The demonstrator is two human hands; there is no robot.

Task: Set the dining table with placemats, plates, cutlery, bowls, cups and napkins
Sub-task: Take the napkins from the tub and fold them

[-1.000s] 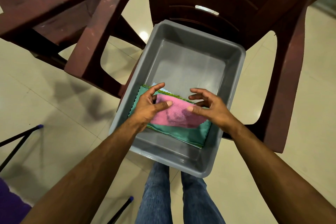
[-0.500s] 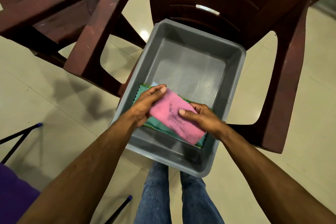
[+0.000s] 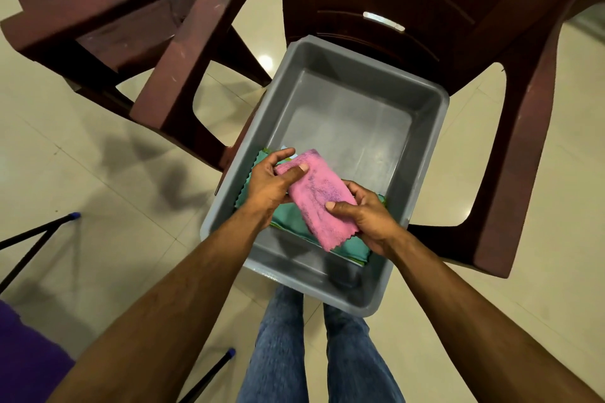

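A folded pink napkin (image 3: pixel 317 196) is lifted a little above the near end of a grey plastic bin (image 3: pixel 422 154). My left hand (image 3: pixel 268 186) pinches its far end between thumb and fingers. My right hand (image 3: pixel 370 219) grips its near end, thumb on top. Under the pink napkin, a teal napkin (image 3: pixel 288 221) with a green edge lies folded on the bin floor, partly hidden by my hands. The far half of the bin floor is bare.
The bin stands on the seat of a dark red plastic chair (image 3: pixel 523 127). A second dark red chair (image 3: pixel 108 10) is at the upper left. Black legs with blue tips (image 3: pixel 73 216) and a purple surface (image 3: pixel 23 357) lie at the left, over a cream tiled floor.
Both hands have taken the pink napkin up off the teal one and turned it, so it now lies slanted from the upper left to the lower right.
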